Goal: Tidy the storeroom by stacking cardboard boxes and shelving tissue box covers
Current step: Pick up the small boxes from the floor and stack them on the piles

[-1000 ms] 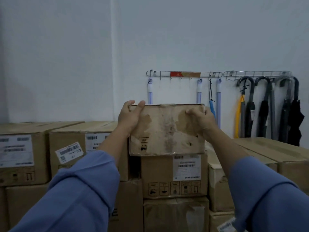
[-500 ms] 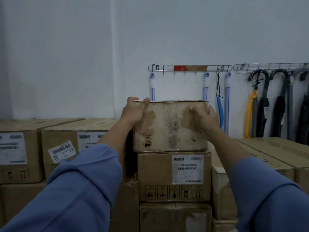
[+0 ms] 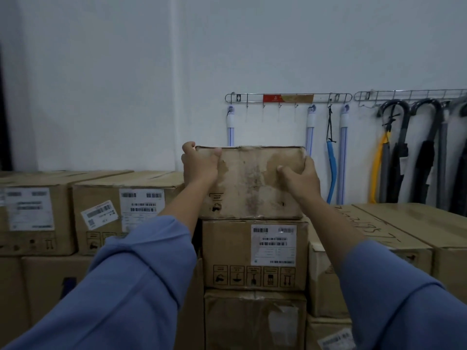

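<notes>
Stained, softened cardboard makes the top box [image 3: 252, 183], resting on the labelled box [image 3: 255, 253], seem light but crushable, so the left hand [image 3: 199, 165] and right hand [image 3: 299, 178] sensibly clamp curled fingers round its stiffer upper corners.

Open air is lying above the worn box [image 3: 252, 183], up to the wall rail [image 3: 288, 97]. A labelled carton [image 3: 126, 198] is crowding its left side, just beside the left hand [image 3: 199, 168]; lower cartons [image 3: 391, 223] are giving the right hand [image 3: 300, 178] room. Hanging umbrellas [image 3: 399, 152] are lining the wall rightward.
</notes>
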